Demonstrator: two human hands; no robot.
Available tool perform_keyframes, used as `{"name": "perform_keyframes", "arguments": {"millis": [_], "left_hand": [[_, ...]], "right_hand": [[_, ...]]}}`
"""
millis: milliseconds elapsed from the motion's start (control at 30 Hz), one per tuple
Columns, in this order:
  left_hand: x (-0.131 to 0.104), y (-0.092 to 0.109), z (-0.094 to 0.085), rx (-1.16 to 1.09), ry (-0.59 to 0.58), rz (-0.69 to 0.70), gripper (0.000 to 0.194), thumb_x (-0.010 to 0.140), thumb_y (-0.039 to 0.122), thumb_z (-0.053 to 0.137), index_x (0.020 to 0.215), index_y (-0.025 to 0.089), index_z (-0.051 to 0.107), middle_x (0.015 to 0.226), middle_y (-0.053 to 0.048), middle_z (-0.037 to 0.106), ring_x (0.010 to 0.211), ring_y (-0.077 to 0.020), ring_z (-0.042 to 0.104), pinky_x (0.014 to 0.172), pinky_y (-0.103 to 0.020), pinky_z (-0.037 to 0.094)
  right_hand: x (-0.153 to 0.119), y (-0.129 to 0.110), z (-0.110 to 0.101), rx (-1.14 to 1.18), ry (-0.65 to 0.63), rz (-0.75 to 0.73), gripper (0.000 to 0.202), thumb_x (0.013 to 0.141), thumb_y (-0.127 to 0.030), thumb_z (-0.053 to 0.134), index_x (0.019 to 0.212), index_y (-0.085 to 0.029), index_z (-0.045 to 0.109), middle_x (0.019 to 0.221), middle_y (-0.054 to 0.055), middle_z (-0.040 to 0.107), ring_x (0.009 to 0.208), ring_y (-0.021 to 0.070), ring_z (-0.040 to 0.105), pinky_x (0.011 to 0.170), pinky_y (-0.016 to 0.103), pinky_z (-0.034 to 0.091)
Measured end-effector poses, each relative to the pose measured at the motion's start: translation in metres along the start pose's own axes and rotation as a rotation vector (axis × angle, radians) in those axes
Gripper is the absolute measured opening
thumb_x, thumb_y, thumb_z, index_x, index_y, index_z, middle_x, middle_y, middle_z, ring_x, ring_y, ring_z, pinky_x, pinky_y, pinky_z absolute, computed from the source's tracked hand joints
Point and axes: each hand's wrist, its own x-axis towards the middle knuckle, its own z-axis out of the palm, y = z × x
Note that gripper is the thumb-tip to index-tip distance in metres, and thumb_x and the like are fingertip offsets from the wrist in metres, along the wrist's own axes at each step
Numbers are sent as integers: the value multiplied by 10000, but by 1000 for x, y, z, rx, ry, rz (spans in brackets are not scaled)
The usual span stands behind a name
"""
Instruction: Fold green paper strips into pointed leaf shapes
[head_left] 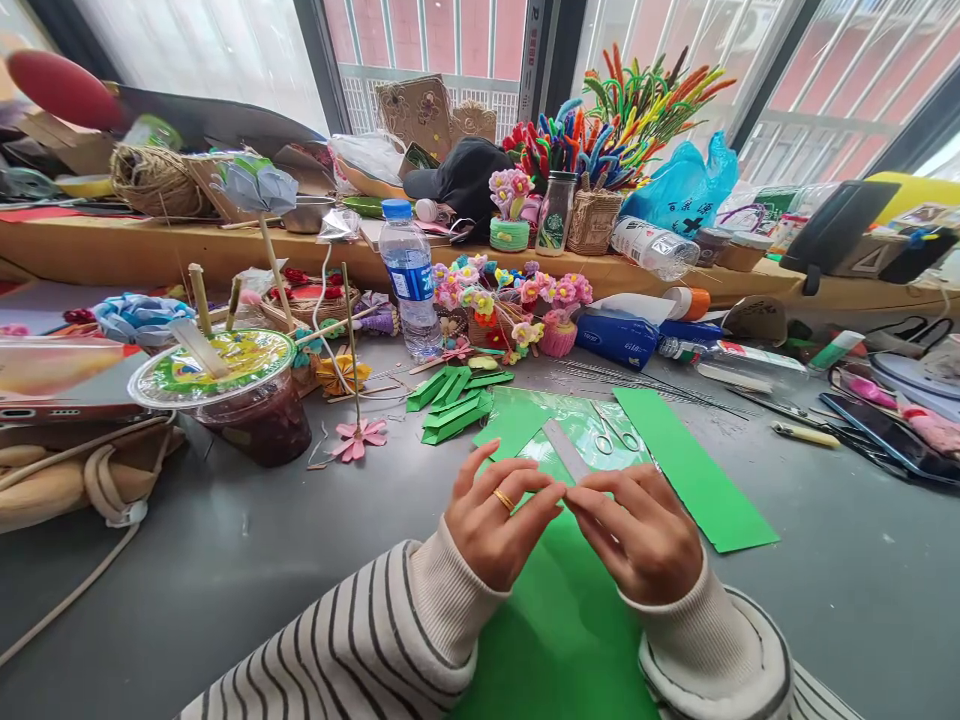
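My left hand (501,510), with a gold ring, and my right hand (637,520) meet at the fingertips above a large green paper sheet (562,630). Both hands are closed in a pinch; whatever lies between the fingers is hidden or too small to name. Just beyond the fingertips is a flat grey strip, like a ruler (564,448), its near end at my right fingers. Scissors (616,430) lie past my right hand on a clear shiny film. To the right rests a separate green paper strip (694,470). Several folded green paper pieces (456,402) are heaped beyond my left hand.
A lidded cup of dark drink (255,420) stands at left, near a pink paper flower (358,438). Behind are a water bottle (411,285) and crocheted flowers (517,300). Thin wires (645,380), a utility knife (805,434) and a phone (892,435) lie right.
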Motion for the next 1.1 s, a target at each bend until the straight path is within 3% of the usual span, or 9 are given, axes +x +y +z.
{"name": "perform_keyframes", "arguments": {"millis": [167, 433, 733, 1100], "left_hand": [[-1, 0, 5, -2, -32, -42, 132, 653, 108, 528, 733, 194, 587, 584, 32, 617, 523, -82, 536, 837, -396, 309], [-1, 0, 2, -17, -23, -26, 150, 630, 75, 529, 720, 184, 579, 614, 22, 634, 546, -95, 546, 839, -423, 288], [-2, -1, 2, -8, -6, 20, 169, 629, 75, 530, 747, 183, 583, 634, 22, 641, 570, -97, 560, 869, -427, 254], [1, -4, 1, -65, -81, -98, 102, 651, 147, 534, 698, 217, 591, 597, 44, 626, 535, -93, 537, 842, -421, 265]], "right_hand": [[1, -3, 0, -46, 22, -7, 131, 661, -111, 546, 705, -174, 653, 632, 55, 620, 611, 173, 468, 553, 288, 410], [-2, -1, 2, 14, 29, 64, 114, 652, -147, 565, 707, -197, 651, 796, 71, 602, 746, 218, 480, 643, 370, 400], [1, 0, 1, 80, 16, 43, 124, 655, -124, 545, 704, -198, 632, 884, 65, 564, 830, 225, 467, 791, 442, 350], [1, 17, -2, 118, -44, 27, 114, 643, -159, 556, 672, -232, 639, 967, 51, 509, 918, 232, 422, 814, 431, 330]]}}
